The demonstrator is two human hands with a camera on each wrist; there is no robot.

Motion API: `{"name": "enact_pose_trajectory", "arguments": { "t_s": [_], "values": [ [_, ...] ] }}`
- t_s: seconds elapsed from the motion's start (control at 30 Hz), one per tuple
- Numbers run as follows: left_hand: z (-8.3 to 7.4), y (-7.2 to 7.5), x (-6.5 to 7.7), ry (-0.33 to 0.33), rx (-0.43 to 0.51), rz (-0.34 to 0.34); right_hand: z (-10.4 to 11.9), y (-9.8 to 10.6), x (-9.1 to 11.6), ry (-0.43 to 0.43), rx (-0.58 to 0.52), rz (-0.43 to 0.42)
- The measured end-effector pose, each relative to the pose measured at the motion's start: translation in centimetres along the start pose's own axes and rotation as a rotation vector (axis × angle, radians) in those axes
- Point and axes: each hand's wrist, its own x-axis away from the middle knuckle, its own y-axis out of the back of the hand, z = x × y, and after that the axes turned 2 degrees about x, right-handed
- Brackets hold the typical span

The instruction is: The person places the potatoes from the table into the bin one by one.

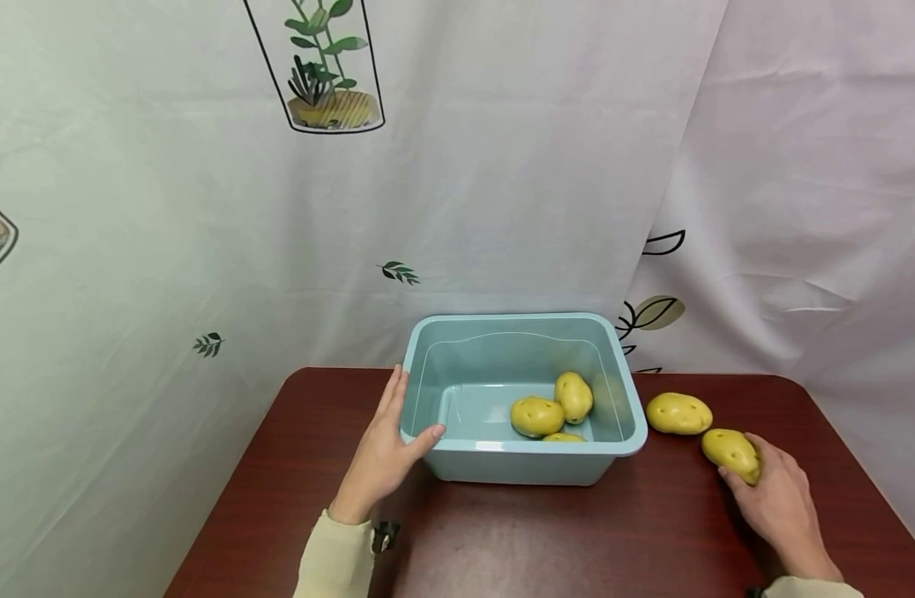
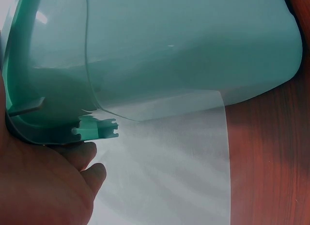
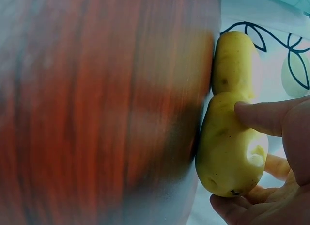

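Observation:
A light-blue plastic tub (image 1: 517,467) stands at the back of the table with several yellow potatoes inside, one of them a potato (image 1: 537,417) near its front wall. My left hand (image 1: 383,457) rests at the tub's front left corner, fingers straight along the outside and thumb over the rim. In the left wrist view the tub's outer wall (image 2: 193,45) fills the upper part. My right hand (image 1: 782,498) grips a potato (image 3: 230,147) between thumb and fingers on the table, right of the tub. Another potato (image 1: 679,414) lies just behind it, close to the tub.
The dark red-brown wooden table (image 1: 532,540) has rounded far corners. Right behind it hangs a pale curtain (image 1: 502,208) with plant prints, close to the tub's back.

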Motion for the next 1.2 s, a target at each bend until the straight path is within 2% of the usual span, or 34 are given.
{"name": "enact_pose_trajectory", "arguments": {
  "t_s": [1.2],
  "values": [
    [-0.01, 0.06, 0.0, 0.007, -0.001, 0.008, 0.48, 0.14, 0.32, 0.039, -0.018, -0.051]
  ]
}}
